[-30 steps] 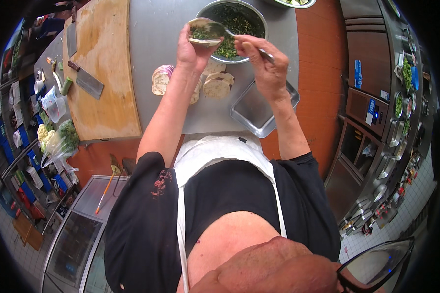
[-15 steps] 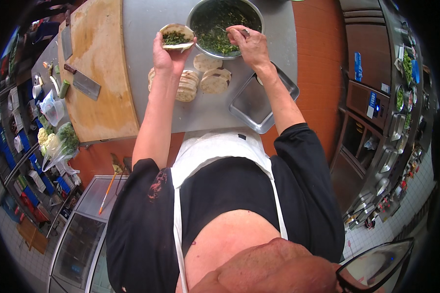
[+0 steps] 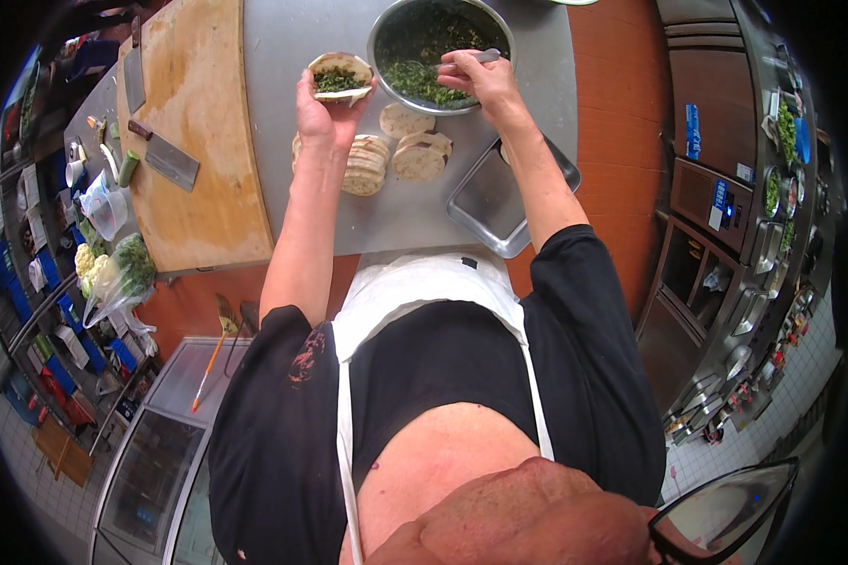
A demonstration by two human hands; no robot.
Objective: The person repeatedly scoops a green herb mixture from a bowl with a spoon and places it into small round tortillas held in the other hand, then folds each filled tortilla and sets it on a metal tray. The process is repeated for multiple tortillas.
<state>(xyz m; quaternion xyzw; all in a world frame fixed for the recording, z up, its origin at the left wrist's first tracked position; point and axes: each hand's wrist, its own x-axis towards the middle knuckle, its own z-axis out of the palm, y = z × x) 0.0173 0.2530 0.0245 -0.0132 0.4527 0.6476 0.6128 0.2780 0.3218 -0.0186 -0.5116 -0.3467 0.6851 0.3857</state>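
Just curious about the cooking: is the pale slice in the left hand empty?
No, the pale slice in the left hand has chopped greens between its two flaps.

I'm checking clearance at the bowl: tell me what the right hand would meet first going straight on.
The right hand would probably meet the chopped green filling in the metal bowl first, though its height above it is unclear.

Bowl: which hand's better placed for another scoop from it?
Right hand, I'd judge: it's over the bowl, with the spoon in its grip. The left hand is occupied, holding a filled slice left of the bowl.
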